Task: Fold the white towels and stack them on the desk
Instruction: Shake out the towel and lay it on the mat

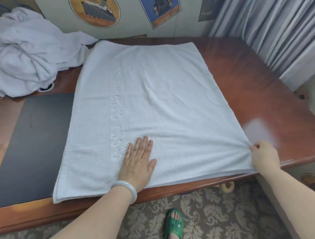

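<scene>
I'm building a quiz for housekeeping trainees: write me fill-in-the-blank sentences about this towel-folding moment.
The left hand lies ____ on the spread towel.
The right hand pinches the towel's near right ____.
The crumpled towel pile sits on the far ____ side of the desk.
The sandal on the floor is ____.
Missing words: flat, corner, left, green.

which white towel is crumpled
The bunched towel at the far left of the desk; the flat towel lies spread under the left hand, its near corner pinched by the right hand.
</scene>
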The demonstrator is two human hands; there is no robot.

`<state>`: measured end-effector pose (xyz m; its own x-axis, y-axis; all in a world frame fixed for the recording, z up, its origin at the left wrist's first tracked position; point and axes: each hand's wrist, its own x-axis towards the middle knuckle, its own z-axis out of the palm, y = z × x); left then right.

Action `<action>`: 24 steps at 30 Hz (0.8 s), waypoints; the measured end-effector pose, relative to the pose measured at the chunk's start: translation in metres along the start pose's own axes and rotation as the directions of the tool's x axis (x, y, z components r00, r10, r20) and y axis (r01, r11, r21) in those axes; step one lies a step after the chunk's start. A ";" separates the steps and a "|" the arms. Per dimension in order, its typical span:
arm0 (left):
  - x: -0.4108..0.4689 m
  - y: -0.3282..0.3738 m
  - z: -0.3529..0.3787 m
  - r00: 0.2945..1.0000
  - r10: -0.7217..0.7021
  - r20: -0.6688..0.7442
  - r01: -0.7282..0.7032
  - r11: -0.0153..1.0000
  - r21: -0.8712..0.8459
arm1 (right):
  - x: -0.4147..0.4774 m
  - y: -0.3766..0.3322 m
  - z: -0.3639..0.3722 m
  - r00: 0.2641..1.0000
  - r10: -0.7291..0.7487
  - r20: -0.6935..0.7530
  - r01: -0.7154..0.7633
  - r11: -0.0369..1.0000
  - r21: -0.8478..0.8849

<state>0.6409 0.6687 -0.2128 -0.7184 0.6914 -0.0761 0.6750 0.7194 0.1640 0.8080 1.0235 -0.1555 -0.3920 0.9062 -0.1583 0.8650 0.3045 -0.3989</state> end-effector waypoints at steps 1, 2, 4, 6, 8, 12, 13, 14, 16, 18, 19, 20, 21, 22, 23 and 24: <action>0.000 0.000 0.001 1.000 0.000 -0.001 0.000 1.000 0.009 | -0.002 0.001 -0.001 1.000 0.005 0.020 -0.005 1.000 0.006; 0.000 0.000 0.002 1.000 0.001 -0.003 -0.001 1.000 0.019 | -0.003 0.001 0.000 0.999 -0.006 0.033 0.006 1.000 0.017; 0.000 -0.001 0.003 1.000 0.004 -0.017 -0.003 0.999 0.045 | -0.009 -0.004 0.000 0.999 0.007 0.047 -0.009 0.999 0.031; 0.000 -0.002 0.005 0.999 0.010 -0.030 -0.008 0.998 0.061 | -0.017 -0.004 0.000 0.996 0.025 0.080 -0.025 1.000 0.000; 0.000 -0.002 0.006 0.999 0.017 -0.040 -0.014 0.997 0.071 | -0.022 0.005 0.001 0.990 0.006 0.141 -0.002 1.000 -0.028; 0.000 -0.002 0.007 0.999 0.019 -0.042 -0.016 0.997 0.075 | -0.027 0.023 -0.002 0.987 -0.053 0.149 0.041 0.996 0.085; 0.000 -0.002 0.008 0.999 0.019 -0.045 -0.016 0.997 0.074 | -0.028 0.024 -0.003 0.991 -0.050 0.126 0.034 0.992 0.124; 0.000 -0.002 0.008 0.999 0.019 -0.047 -0.016 0.997 0.072 | -0.030 0.023 -0.003 0.993 -0.049 0.107 0.032 0.987 0.157; 0.000 -0.003 0.009 0.998 0.022 -0.058 -0.018 0.998 0.065 | -0.038 0.023 -0.001 0.997 -0.035 0.072 0.023 0.986 0.168; 0.001 -0.003 0.009 0.998 0.022 -0.065 -0.018 0.998 0.065 | -0.048 0.029 0.003 0.986 -0.165 -0.004 0.165 0.986 0.022; 0.001 -0.003 0.009 0.998 0.022 -0.065 -0.018 0.998 0.066 | -0.054 0.032 0.004 0.957 -0.290 -0.019 0.289 0.956 -0.052; 0.001 -0.003 0.009 0.998 0.023 -0.063 -0.019 0.998 0.066 | -0.059 0.038 0.008 0.907 -0.422 -0.003 0.419 0.901 -0.114; 0.001 -0.003 0.009 0.998 0.024 -0.063 -0.019 0.998 0.066 | -0.062 0.045 0.010 0.857 -0.515 0.036 0.513 0.842 -0.167; 0.001 -0.003 0.010 0.998 0.024 -0.063 -0.020 0.998 0.068 | -0.061 0.052 0.013 0.828 -0.557 0.061 0.558 0.808 -0.187; 0.001 -0.003 0.010 0.998 0.024 -0.061 -0.019 0.997 0.071 | -0.058 0.058 0.013 0.842 -0.537 0.062 0.539 0.825 -0.170; 0.001 -0.003 0.010 0.998 0.023 -0.058 -0.019 0.997 0.074 | -0.055 0.062 0.010 0.886 -0.461 0.053 0.464 0.878 -0.117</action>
<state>0.6396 0.6676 -0.2235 -0.7111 0.7029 -0.0146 0.6991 0.7091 0.0918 0.8794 0.9896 -0.1807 -0.7629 0.6465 -0.0042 0.6140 0.7225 -0.3178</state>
